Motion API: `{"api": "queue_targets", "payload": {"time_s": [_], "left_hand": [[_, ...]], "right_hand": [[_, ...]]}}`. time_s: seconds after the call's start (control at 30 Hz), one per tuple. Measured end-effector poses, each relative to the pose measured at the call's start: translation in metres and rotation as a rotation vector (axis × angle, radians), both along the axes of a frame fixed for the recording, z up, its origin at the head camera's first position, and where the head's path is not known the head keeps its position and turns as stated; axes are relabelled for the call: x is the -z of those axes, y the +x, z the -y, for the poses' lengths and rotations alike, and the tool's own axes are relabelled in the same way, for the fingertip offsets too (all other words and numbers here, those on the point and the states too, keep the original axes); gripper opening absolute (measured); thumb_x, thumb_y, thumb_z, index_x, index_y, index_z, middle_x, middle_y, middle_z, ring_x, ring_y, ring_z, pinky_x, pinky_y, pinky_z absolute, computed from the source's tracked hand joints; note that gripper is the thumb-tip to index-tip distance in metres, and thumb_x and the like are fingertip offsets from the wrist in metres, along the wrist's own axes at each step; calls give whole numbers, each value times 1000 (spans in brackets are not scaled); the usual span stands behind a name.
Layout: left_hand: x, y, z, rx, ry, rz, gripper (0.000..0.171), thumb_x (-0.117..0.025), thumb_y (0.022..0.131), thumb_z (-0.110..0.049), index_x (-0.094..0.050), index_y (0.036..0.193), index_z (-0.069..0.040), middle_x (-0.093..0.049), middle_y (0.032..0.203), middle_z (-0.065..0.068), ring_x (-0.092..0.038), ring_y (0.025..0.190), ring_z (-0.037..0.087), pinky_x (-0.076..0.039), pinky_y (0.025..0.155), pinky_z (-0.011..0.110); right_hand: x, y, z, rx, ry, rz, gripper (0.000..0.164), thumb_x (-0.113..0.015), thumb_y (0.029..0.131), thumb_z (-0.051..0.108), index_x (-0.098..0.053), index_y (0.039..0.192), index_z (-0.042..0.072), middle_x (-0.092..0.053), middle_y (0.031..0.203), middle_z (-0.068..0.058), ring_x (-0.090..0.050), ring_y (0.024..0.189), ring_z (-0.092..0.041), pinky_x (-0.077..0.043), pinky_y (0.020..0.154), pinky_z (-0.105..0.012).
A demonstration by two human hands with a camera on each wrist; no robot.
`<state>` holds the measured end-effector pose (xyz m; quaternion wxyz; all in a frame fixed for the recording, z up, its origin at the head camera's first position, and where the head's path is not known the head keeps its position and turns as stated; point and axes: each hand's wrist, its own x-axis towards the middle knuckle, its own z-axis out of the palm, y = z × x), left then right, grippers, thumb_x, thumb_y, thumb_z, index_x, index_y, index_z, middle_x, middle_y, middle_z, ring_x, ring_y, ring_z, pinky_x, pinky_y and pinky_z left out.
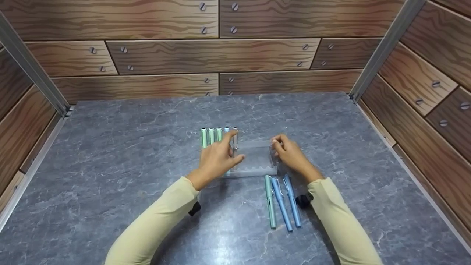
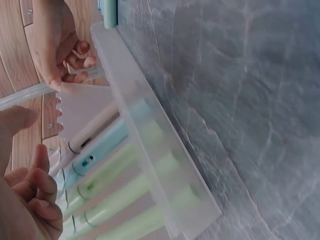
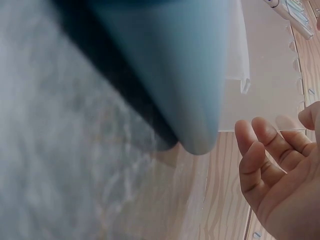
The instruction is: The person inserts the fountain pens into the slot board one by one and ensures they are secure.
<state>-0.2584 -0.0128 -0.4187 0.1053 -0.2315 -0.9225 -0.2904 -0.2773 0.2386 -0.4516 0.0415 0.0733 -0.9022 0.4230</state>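
A clear plastic pen case (image 1: 254,156) with notched holders lies mid-table. Several capped pens fill its left part: green pens (image 1: 211,136), a light blue pen (image 2: 100,147) and a pale whitish pen (image 2: 95,125). My left hand (image 1: 217,156) hovers over that part with thumb and forefinger spread, nothing between them; it hides the pens' middles. My right hand (image 1: 289,151) pinches the far right corner of the case between thumb and forefinger, the other fingers loosely bent. In the right wrist view a fingertip (image 3: 285,122) shows through the plastic.
Nearer me, right of centre, lie a loose green pen (image 1: 270,202) and two blue pens (image 1: 282,206), side by side below the case. The grey marbled table (image 1: 128,147) ends at wood-patterned walls (image 1: 213,55) at the back and sides.
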Motion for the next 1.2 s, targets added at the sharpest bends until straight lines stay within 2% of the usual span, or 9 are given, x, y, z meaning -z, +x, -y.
{"api": "queue_targets", "payload": {"time_s": [0.17, 0.4, 0.6, 0.93, 1.2], "left_hand": [[2, 6, -6, 28, -10, 12, 67, -74, 81, -45, -46, 137, -21, -64, 69, -7, -47, 50, 6, -33, 43, 22], [5, 18, -15, 91, -27, 67, 73, -73, 79, -51, -45, 138, -19, -67, 75, -4, -50, 52, 6, -38, 44, 21], [7, 25, -22, 140, -25, 94, 70, -73, 79, -51, -48, 136, -18, -69, 81, -1, -49, 54, 6, -38, 46, 22], [12, 33, -36, 173, -40, 189, 72, -72, 79, -54, -47, 137, -19, -71, 82, 0, -52, 55, 5, -40, 49, 21], [20, 37, -44, 197, -72, 267, 75, -73, 75, -58, -49, 135, -19, -68, 78, -7, -53, 54, 5, -40, 47, 21]], "right_hand": [[1, 0, -1, -4, 10, -1, 26, -44, 102, 16, -56, 114, -3, -64, 94, -18, -63, 76, -27, -46, 63, -24], [2, 1, -1, -5, -5, 1, 25, -44, 102, 16, -56, 115, -2, -64, 96, -18, -63, 77, -27, -47, 65, -26], [2, 1, -2, -9, -9, 11, 26, -43, 103, 17, -56, 115, -2, -64, 97, -19, -64, 78, -28, -48, 66, -28], [0, 0, -2, -26, 13, 4, 27, -42, 103, 18, -55, 115, -2, -63, 97, -18, -64, 79, -29, -49, 67, -29], [-1, 0, -1, -21, 21, 30, 28, -41, 103, 19, -55, 118, -2, -63, 100, -19, -65, 82, -31, -48, 67, -28]]}}
